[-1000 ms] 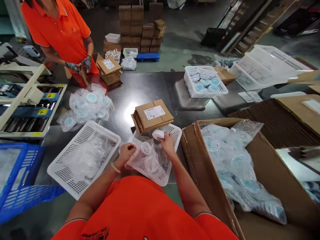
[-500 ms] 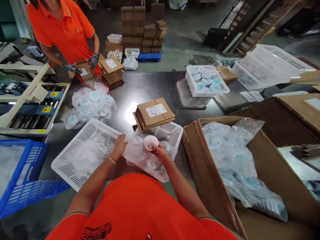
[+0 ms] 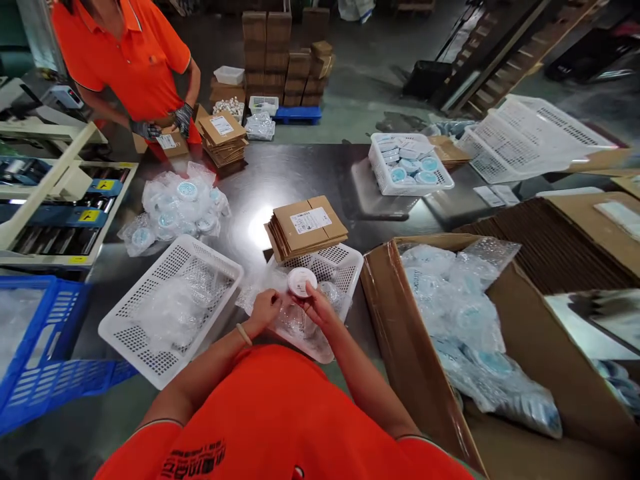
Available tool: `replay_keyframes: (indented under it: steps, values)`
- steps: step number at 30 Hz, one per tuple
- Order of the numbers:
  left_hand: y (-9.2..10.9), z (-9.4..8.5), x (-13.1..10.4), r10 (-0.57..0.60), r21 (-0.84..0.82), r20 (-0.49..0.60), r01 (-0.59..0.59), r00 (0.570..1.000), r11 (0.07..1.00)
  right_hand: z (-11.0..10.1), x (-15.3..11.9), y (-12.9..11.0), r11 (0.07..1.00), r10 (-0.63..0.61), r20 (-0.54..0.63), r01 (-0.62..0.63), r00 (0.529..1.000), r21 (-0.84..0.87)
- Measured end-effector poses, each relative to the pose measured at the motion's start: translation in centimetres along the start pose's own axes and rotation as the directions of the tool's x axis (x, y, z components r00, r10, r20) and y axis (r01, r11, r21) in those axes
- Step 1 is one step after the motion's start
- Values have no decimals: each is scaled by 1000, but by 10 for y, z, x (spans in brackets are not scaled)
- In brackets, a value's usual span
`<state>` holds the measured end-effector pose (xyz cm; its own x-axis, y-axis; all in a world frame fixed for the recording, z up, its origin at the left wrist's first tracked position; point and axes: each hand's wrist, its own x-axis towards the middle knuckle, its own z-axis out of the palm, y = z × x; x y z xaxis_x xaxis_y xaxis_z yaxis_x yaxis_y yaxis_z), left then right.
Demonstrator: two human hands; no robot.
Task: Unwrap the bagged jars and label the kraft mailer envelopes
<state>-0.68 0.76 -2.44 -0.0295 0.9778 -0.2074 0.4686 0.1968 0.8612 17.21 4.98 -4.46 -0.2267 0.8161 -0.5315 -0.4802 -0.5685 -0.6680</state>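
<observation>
In my right hand point(image 3: 317, 307) is a round white tub point(image 3: 302, 283) with a printed label face up, gripped at its lower right edge. My left hand point(image 3: 264, 309) is just left of it, its fingers pinched on a clear bubble-wrap bag point(image 3: 249, 291) that spreads around them. Both hands are over a white basket point(image 3: 353, 272) with more bubble wrap and wrapped round pieces in it. A stack of flat cardboard boxes point(image 3: 307, 223), the top one with a white label, rests on the basket's far side. Left of it, another white basket point(image 3: 120, 319) holds bubble-wrap bags.
At right stands a big carton point(image 3: 400, 333) of bubble-wrapped tubs. Wrapped tubs point(image 3: 183, 200) lie piled at back left, near a co-worker point(image 3: 127, 60) in gloves handling a cardboard box. A basket of tubs point(image 3: 410, 187) sits at back right; a blue crate point(image 3: 70, 320) stands at left.
My left hand has moved right, from the left basket's edge to beside the tub, and its fingers have closed. My right hand still holds the tub, which is tilted slightly differently.
</observation>
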Motion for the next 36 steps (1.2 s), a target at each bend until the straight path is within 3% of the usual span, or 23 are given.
replay_keyframes:
  steps: [6, 9, 13, 16, 19, 23, 26, 32, 36]
  values:
    - [3, -5, -6, 10, -172, -103, -28, 995, 985, 15, 1, 4, 997, 30, 13, -31, 999, 72]
    - [2, -11, -2, -115, -282, -104, 81, 988, 956, 18, -2, -2, 996, 25, -28, -22, 999, 91]
    - [0, -25, 7, -245, -506, -28, 198, 969, 839, 19, -16, -9, 983, -180, -63, 181, 982, 11]
    - [4, -27, 10, -219, -524, -19, 177, 976, 833, 26, -30, -4, 937, -300, 58, 306, 952, -169]
    - [9, -22, 12, -204, -552, -14, 163, 979, 818, 33, -33, 5, 878, -327, 140, 356, 934, -319]
    - [9, -23, 10, -217, -581, -36, 157, 975, 799, 31, -25, 9, 874, -287, 64, 289, 956, -390]
    - [7, -28, 7, -246, -588, 3, 201, 969, 783, 27, -22, 8, 927, -239, -24, 220, 971, -304]
    - [12, -24, 5, -314, -705, -36, 198, 949, 681, 33, -30, 11, 978, -75, 91, 91, 993, -190]
    - [14, -29, 5, -316, -746, 32, 233, 948, 624, 30, -24, 12, 993, -78, 52, 83, 996, -85]
